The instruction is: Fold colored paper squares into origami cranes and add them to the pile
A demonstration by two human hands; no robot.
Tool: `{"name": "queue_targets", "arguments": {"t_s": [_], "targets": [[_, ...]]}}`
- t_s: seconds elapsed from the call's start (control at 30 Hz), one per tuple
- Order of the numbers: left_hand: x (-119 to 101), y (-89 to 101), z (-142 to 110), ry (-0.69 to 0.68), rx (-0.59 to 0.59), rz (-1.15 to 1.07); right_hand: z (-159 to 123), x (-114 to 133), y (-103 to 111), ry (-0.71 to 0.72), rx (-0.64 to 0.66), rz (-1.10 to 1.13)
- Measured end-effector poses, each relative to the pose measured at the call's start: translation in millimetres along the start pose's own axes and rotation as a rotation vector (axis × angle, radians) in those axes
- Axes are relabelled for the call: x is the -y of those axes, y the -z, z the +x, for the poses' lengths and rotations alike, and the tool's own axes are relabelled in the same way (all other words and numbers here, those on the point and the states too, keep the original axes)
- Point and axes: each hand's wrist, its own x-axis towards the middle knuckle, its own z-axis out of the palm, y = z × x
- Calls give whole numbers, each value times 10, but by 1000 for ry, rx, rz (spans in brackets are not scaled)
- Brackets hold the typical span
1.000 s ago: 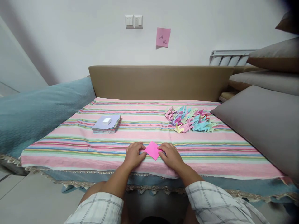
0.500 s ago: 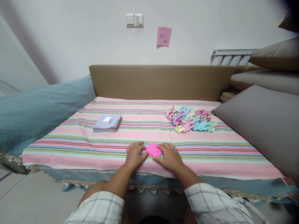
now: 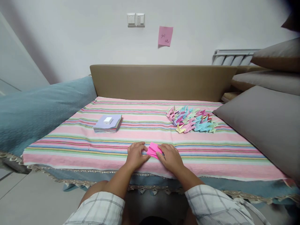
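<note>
A small piece of folded bright pink paper lies on the striped cloth near its front edge, between my two hands. My left hand pinches its left corner between thumb and fingers. On the right side, my right hand grips the paper, its thumb lying on the near face and its fingers at the far right edge. A crease or raised layer runs across the paper's middle. Farther back on the right sits a cluster of folded paper cranes in pink, blue, green, yellow and purple.
A stack of coloured paper sheets with a small white block on top lies at the left. Grey cushions border the cloth on the right, a blue covered armrest on the left. A brown backrest stands behind.
My right thumb has moved up onto the pink paper from its lower edge. The paper's near layer now looks lifted or creased. My left hand has barely moved.
</note>
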Motion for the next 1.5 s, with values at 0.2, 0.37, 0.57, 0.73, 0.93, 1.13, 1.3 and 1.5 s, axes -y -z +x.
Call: {"name": "queue_targets", "arguments": {"t_s": [0.2, 0.37, 0.57, 0.73, 0.93, 1.13, 1.3, 1.5], "targets": [[-38, -5, -27, -83, 19, 9, 43, -75, -26, 81, -54, 35], [-95, 1, -37, -163, 8, -5, 63, -112, -35, 76, -22, 22], [-114, -29, -59, -222, 75, 19, 86, -118, -48, 12, -32, 19], [-131, -51, -100, -299, 101, 41, 101, -152, -49, -58, -73, 73], [-161, -74, -126, -362, 90, 78, 103, -166, -40, -96, -74, 82], [-153, -75, -115, -412, 99, 77, 110, -197, -89, -82, -74, 134], [-128, -65, -101, -397, 114, 42, 122, -228, -124, -75, -64, 176], [-114, -54, -108, -428, 131, 80, 130, -229, -131, -97, -60, 205]]}}
